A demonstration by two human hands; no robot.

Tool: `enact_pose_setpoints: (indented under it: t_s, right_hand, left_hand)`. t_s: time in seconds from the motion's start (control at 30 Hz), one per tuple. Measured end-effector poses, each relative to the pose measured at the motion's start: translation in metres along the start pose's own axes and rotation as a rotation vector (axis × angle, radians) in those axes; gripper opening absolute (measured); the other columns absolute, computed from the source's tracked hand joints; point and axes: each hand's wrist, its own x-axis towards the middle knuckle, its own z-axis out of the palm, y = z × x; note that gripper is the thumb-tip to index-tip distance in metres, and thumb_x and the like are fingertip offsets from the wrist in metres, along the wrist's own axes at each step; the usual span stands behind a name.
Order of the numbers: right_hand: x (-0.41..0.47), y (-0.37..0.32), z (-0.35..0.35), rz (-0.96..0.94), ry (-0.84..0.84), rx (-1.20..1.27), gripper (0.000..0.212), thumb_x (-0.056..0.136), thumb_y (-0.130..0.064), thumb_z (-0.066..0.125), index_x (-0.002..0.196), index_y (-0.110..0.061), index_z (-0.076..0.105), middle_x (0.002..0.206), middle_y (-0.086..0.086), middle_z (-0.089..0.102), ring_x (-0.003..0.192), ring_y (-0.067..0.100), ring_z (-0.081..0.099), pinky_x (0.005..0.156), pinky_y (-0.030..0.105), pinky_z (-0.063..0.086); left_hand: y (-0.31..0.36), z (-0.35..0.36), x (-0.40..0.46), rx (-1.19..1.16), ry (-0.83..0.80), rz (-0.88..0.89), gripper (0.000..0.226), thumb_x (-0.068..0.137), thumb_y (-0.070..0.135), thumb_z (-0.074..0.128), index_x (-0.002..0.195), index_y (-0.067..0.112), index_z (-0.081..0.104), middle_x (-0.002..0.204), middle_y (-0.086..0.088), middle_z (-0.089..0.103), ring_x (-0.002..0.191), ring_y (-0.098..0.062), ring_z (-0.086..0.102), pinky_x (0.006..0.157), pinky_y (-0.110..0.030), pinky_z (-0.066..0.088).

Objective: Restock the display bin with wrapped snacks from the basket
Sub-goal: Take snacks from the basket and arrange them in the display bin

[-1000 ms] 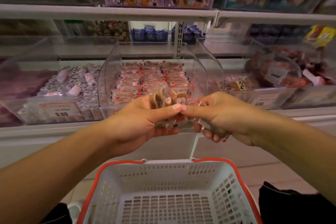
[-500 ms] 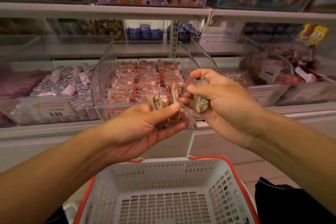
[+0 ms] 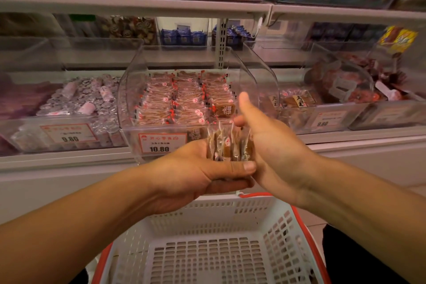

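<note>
A small stack of clear-wrapped brown snacks [image 3: 229,144] stands on edge between my two hands, just in front of the display bin. My left hand [image 3: 196,168] cups the stack from below, thumb across its near side. My right hand [image 3: 272,152] presses against the stack's right side, thumb raised. The clear display bin [image 3: 136,90] on the shelf holds three neat rows of the same wrapped snacks [image 3: 182,99], with a 10.80 price tag [image 3: 161,143] on its front. Below my hands the white basket [image 3: 207,249] with red rim shows nothing inside.
A bin of silver-wrapped candies [image 3: 76,101] stands left of the display bin, tagged 9.80. To the right are bins of dark snacks [image 3: 297,101] and reddish packets [image 3: 345,85]. An upper shelf [image 3: 138,7] overhangs with more boxes.
My right hand, which held a single wrapped snack up and apart, has come back against the stack. Both hands now hold the stack together, lower and closer to the bin's front.
</note>
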Motion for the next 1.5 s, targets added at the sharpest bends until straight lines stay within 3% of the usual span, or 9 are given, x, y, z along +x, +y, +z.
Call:
enact_pose_setpoints:
  t_s: [0.23, 0.33, 0.43, 0.63, 0.83, 1.07, 1.17, 1.27, 1.5]
  right_hand:
    - [0.001, -0.022, -0.021, 0.001, -0.223, -0.356, 0.083, 0.085, -0.081, 0.024, 0.135, -0.023, 0.055, 0.134, 0.004, 0.062, 0.124, 0.018, 0.060, 0.105, 0.037, 0.045]
    - [0.003, -0.036, -0.037, -0.132, -0.345, -0.622, 0.058, 0.095, -0.036, 0.056, 0.149, -0.026, 0.039, 0.149, -0.013, 0.045, 0.143, 0.009, 0.037, 0.110, 0.028, 0.035]
    - [0.000, -0.037, -0.047, -0.226, -0.507, -0.959, 0.087, 0.087, -0.016, 0.071, 0.156, -0.032, 0.021, 0.159, -0.020, 0.026, 0.144, -0.006, 0.024, 0.120, 0.032, 0.026]
    - [0.009, -0.032, -0.049, -0.316, -0.397, -0.866, 0.078, 0.078, -0.004, 0.077, 0.146, -0.025, 0.045, 0.145, -0.012, 0.053, 0.133, 0.002, 0.049, 0.108, 0.036, 0.047]
    - [0.010, -0.036, -0.058, -0.269, -0.532, -0.877, 0.084, 0.083, -0.008, 0.076, 0.152, -0.030, 0.033, 0.152, -0.018, 0.042, 0.139, -0.001, 0.038, 0.109, 0.029, 0.043]
    - [0.007, -0.032, -0.050, -0.331, -0.585, -1.005, 0.071, 0.080, -0.022, 0.080, 0.144, -0.032, 0.049, 0.145, -0.022, 0.049, 0.137, -0.005, 0.039, 0.110, 0.016, 0.036]
    - [0.005, -0.035, -0.052, -0.287, -0.636, -1.015, 0.081, 0.084, -0.024, 0.077, 0.152, -0.036, 0.035, 0.153, -0.026, 0.037, 0.142, -0.006, 0.030, 0.118, 0.026, 0.030]
    - [0.002, -0.034, -0.051, -0.227, -0.703, -1.009, 0.089, 0.087, -0.024, 0.075, 0.156, -0.038, 0.020, 0.157, -0.029, 0.025, 0.145, -0.008, 0.020, 0.117, 0.018, 0.025]
    - [0.000, -0.031, -0.034, -0.411, -0.518, -1.064, 0.085, 0.063, -0.024, 0.093, 0.137, -0.033, 0.054, 0.125, -0.023, 0.061, 0.119, 0.001, 0.057, 0.099, 0.023, 0.048]
  left_hand:
    - [0.007, -0.004, -0.004, -0.046, 0.001, -0.086, 0.037, 0.066, 0.017, 0.081, 0.101, 0.008, 0.076, 0.102, -0.017, 0.073, 0.099, -0.029, 0.072, 0.074, -0.023, 0.058]
    - [0.012, -0.008, -0.005, -0.126, 0.012, -0.103, 0.048, 0.059, 0.017, 0.083, 0.103, 0.001, 0.074, 0.106, -0.016, 0.073, 0.102, -0.029, 0.071, 0.077, -0.024, 0.059]
    - [0.014, -0.009, -0.007, -0.156, 0.021, -0.105, 0.051, 0.057, 0.014, 0.083, 0.105, -0.002, 0.073, 0.113, -0.017, 0.072, 0.102, -0.028, 0.071, 0.076, -0.022, 0.059]
    - [0.014, -0.009, -0.005, -0.209, -0.006, -0.074, 0.050, 0.064, 0.011, 0.078, 0.112, -0.002, 0.070, 0.118, -0.019, 0.069, 0.107, -0.035, 0.068, 0.081, -0.028, 0.059]
    - [0.020, -0.014, -0.009, -0.167, -0.122, -0.065, 0.046, 0.077, 0.009, 0.066, 0.122, 0.001, 0.065, 0.126, -0.020, 0.064, 0.117, -0.037, 0.062, 0.093, -0.038, 0.055]
    - [0.007, -0.016, -0.011, -0.046, -0.063, -0.100, 0.036, 0.078, 0.011, 0.072, 0.114, 0.010, 0.071, 0.114, -0.012, 0.071, 0.104, -0.023, 0.068, 0.082, -0.038, 0.060]
    - [0.010, -0.015, -0.010, -0.002, -0.076, -0.108, 0.028, 0.077, 0.020, 0.074, 0.106, 0.018, 0.076, 0.101, -0.004, 0.075, 0.089, -0.014, 0.073, 0.070, -0.030, 0.061]
    - [0.011, -0.015, -0.012, 0.069, -0.103, -0.120, 0.032, 0.075, 0.028, 0.078, 0.106, 0.018, 0.075, 0.101, -0.004, 0.074, 0.093, -0.016, 0.072, 0.064, -0.026, 0.060]
    - [0.010, -0.012, -0.011, 0.217, -0.153, -0.152, 0.027, 0.070, 0.025, 0.080, 0.096, 0.018, 0.077, 0.095, -0.011, 0.070, 0.086, -0.013, 0.072, 0.054, -0.020, 0.057]
